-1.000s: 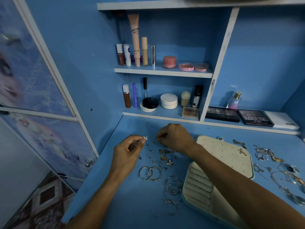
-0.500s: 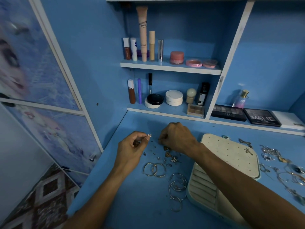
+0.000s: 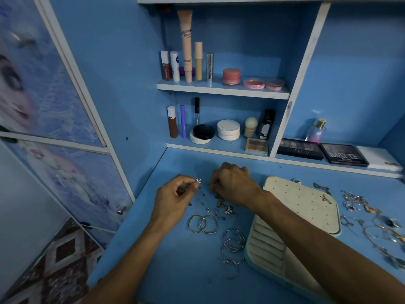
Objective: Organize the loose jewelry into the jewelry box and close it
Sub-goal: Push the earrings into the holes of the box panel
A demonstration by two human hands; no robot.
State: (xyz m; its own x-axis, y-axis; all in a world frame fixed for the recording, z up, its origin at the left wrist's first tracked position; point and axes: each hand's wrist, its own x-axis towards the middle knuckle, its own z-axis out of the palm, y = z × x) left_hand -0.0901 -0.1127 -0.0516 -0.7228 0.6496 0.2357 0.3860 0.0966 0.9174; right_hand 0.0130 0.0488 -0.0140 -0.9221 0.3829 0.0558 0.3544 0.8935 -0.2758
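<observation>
The cream jewelry box point(image 3: 300, 207) lies open on the blue desk, its lid panel dotted with holes and one earring point(image 3: 325, 199) pinned on it. My left hand point(image 3: 173, 198) pinches a small star-shaped stud earring point(image 3: 198, 181) just above the desk. My right hand point(image 3: 234, 185) is curled, fingertips down among small studs and earring backs point(image 3: 221, 207); what it holds is hidden. Gold hoop earrings point(image 3: 202, 224) and silver hoops point(image 3: 232, 249) lie in front of my hands, left of the box.
A tangle of rings, chains and bracelets point(image 3: 377, 220) lies right of the box. Shelves behind hold cosmetics tubes point(image 3: 186, 44), compacts point(image 3: 228, 129), eyeshadow palettes point(image 3: 344, 154) and a perfume bottle point(image 3: 317, 130). The desk's left edge drops beside a cupboard door point(image 3: 54, 106).
Both hands stay almost in place; my right hand's fingers keep working among the small studs. The view has shifted slightly left and down.
</observation>
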